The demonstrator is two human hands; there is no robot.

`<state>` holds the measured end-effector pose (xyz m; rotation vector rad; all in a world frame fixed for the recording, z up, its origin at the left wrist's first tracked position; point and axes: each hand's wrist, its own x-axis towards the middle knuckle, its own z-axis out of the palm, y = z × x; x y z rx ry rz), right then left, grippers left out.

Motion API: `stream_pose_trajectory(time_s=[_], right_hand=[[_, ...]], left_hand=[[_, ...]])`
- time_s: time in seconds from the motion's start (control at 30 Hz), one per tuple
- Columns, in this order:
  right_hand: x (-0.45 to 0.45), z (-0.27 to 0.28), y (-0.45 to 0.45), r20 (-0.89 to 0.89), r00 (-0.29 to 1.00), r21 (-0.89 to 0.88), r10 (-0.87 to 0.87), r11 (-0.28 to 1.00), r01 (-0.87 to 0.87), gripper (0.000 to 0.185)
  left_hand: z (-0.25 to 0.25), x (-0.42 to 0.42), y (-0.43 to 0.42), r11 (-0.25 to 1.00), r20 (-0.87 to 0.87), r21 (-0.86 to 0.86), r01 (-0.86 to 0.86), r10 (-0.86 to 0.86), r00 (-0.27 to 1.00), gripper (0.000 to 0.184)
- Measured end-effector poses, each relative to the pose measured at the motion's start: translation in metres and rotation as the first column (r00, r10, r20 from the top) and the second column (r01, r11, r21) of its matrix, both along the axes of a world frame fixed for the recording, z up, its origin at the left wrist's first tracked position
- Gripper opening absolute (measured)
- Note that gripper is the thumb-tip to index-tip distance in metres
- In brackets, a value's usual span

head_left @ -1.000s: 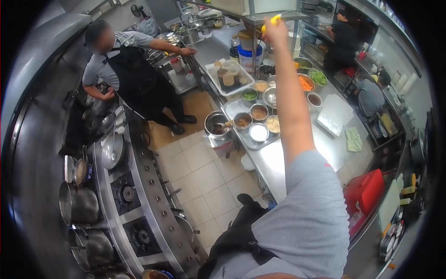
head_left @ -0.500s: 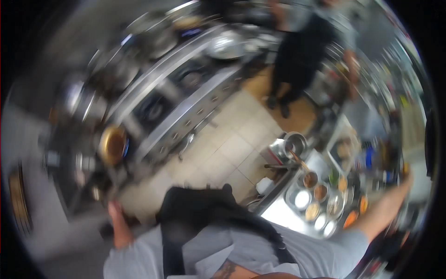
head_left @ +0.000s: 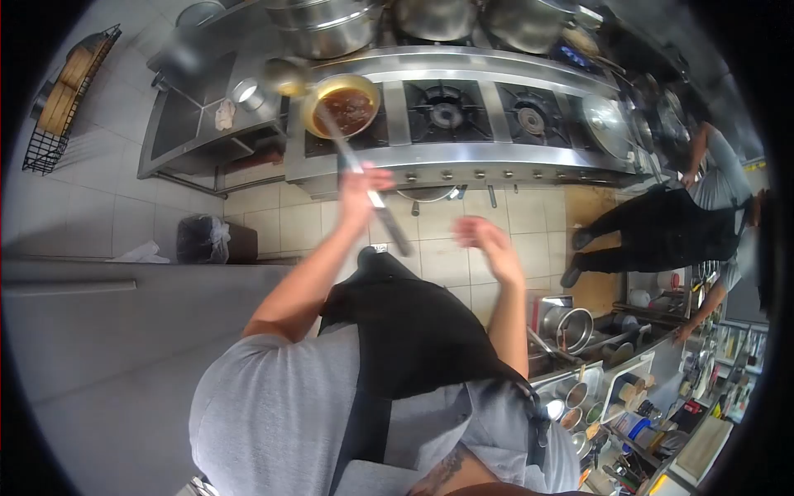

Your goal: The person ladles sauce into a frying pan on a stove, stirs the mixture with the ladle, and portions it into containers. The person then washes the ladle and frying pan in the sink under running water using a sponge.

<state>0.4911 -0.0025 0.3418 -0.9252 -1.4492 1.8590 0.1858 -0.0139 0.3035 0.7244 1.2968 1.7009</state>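
My left hand [head_left: 362, 197] is closed around a long metal handle with a dark grip [head_left: 395, 231]. It appears to belong to a ladle [head_left: 287, 77], whose blurred round bowl lies just left of the pan. The handle crosses over a golden-walled pan [head_left: 376, 103] of brown liquid on the stove's left burner. In front of the stove, my right hand [head_left: 488, 241] is in the air with fingers apart, slightly blurred, holding nothing.
The steel stove [head_left: 496, 153] has large pots [head_left: 331, 37] behind its burners. A small metal container [head_left: 248, 93] stands left of the pan. A lined bin [head_left: 215, 240] is on the floor. Another person [head_left: 662, 231] stands at right, by a counter with bowls [head_left: 571, 417] and pots.
My view has turned toward the stove. The right arm, earlier stretched over the counter at right, has come in front of me. My left hand now reaches forward, gripping the ladle.
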Motion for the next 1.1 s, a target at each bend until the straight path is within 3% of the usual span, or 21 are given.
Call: stream_pose_trajectory(time_s=[0.03, 0.1, 0.17, 0.2, 0.23, 0.3, 0.4, 0.5, 0.57, 0.6, 0.63, 0.67, 0.7, 0.73, 0.77, 0.8, 0.83, 0.87, 0.9, 1.0, 1.1], right_hand=[[-0.048, -0.006, 0.008, -0.057, 0.994, -0.067, 0.097, 0.993, -0.101, 0.044], [-0.107, -0.01, 0.02, -0.112, 0.975, -0.135, 0.192, 0.969, -0.206, 0.048], [-0.14, -0.007, 0.024, -0.085, 0.992, -0.347, 0.097, 0.93, -0.121, 0.034], [-0.147, -0.013, 0.021, -0.094, 0.995, -0.399, -0.047, 0.917, 0.005, 0.027], [-0.145, -0.008, 0.015, -0.016, 0.992, -0.421, -0.125, 0.901, 0.107, 0.019], [-0.134, -0.02, 0.002, 0.089, 0.958, -0.48, -0.273, 0.831, 0.281, 0.024], [-0.09, -0.047, -0.038, 0.092, 0.898, -0.534, -0.43, 0.74, 0.409, 0.027], [-0.029, -0.086, -0.085, 0.028, 0.902, -0.626, -0.431, 0.696, 0.352, 0.027], [0.017, -0.152, -0.116, 0.184, 0.878, -0.636, -0.442, 0.627, 0.449, 0.029], [0.034, -0.187, -0.128, 0.188, 0.867, -0.636, -0.46, 0.616, 0.465, 0.029], [0.051, -0.216, -0.144, 0.385, 0.824, -0.662, -0.416, 0.497, 0.561, 0.029], [0.064, -0.226, -0.156, 0.564, 0.755, -0.655, -0.335, 0.375, 0.656, 0.029], [0.054, -0.221, -0.157, 0.697, 0.667, -0.511, -0.263, 0.47, 0.719, 0.028], [0.044, -0.216, -0.145, 0.789, 0.61, -0.501, -0.078, 0.493, 0.711, 0.028], [0.038, -0.21, -0.133, 0.845, 0.524, -0.497, 0.108, 0.52, 0.695, 0.029], [0.047, -0.234, -0.147, 0.845, 0.526, -0.496, 0.095, 0.505, 0.706, 0.029], [0.049, -0.261, -0.169, 0.742, 0.645, -0.57, -0.183, 0.334, 0.751, 0.028], [0.062, -0.295, -0.192, 0.598, 0.65, -0.657, -0.468, 0.178, 0.732, 0.028], [0.058, -0.289, -0.199, 0.397, 0.693, -0.813, -0.601, 0.12, 0.57, 0.031], [0.044, -0.254, -0.212, 0.398, 0.704, -0.707, -0.588, 0.293, 0.644, 0.036], [0.03, -0.232, -0.198, 0.455, 0.786, -0.4, -0.419, 0.692, 0.601, 0.036]], left_hand=[[0.013, 0.013, 0.002, 0.989, 0.007, 0.039, 0.144, -0.144, 0.99, 0.036], [0.014, 0.024, 0.011, 0.939, 0.09, -0.162, 0.305, -0.294, 0.952, 0.033], [0.005, 0.028, 0.017, 0.867, 0.278, -0.137, 0.479, -0.431, 0.859, 0.035], [-0.011, 0.016, 0.026, 0.868, 0.285, -0.134, 0.479, -0.429, 0.857, 0.035], [-0.039, 0.007, 0.036, 0.867, -0.124, -0.124, 0.483, -0.496, 0.859, 0.037], [-0.079, -0.026, 0.047, 0.922, -0.579, -0.164, 0.351, -0.378, 0.722, 0.042], [-0.119, -0.119, 0.044, 0.934, -0.744, -0.311, -0.176, -0.124, 0.656, 0.054], [-0.18, -0.176, 0.041, 0.852, -0.77, -0.406, -0.331, -0.123, 0.627, 0.065], [-0.21, -0.192, 0.056, 0.702, -0.482, -0.709, -0.067, -0.412, 0.773, 0.07], [-0.173, -0.193, 0.061, 0.67, -0.278, -0.721, 0.176, -0.512, 0.813, 0.066], [-0.178, -0.188, 0.066, 0.663, -0.268, -0.721, 0.202, -0.535, 0.801, 0.066], [-0.189, -0.183, 0.075, 0.687, -0.055, -0.674, 0.272, -0.413, 0.909, 0.064], [-0.197, -0.181, 0.082, 0.717, 0.172, -0.619, 0.322, -0.276, 0.946, 0.061], [-0.194, -0.181, 0.087, 0.714, 0.312, -0.58, 0.392, -0.25, 0.917, 0.057], [-0.187, -0.179, 0.09, 0.728, 0.409, -0.543, 0.417, -0.204, 0.889, 0.054], [-0.182, -0.177, 0.092, 0.737, 0.424, -0.53, 0.419, -0.197, 0.884, 0.05], [-0.177, -0.174, 0.092, 0.741, 0.441, -0.521, 0.424, -0.192, 0.877, 0.045], [-0.18, -0.172, 0.094, 0.73, 0.444, -0.521, 0.443, -0.211, 0.871, 0.045], [-0.186, -0.172, 0.096, 0.744, 0.436, -0.524, 0.415, -0.184, 0.881, 0.039], [-0.197, -0.16, 0.091, 0.763, 0.4, -0.55, 0.34, -0.117, 0.909, 0.031], [-0.195, -0.157, 0.092, 0.778, 0.29, -0.585, 0.229, -0.063, 0.955, 0.026]])
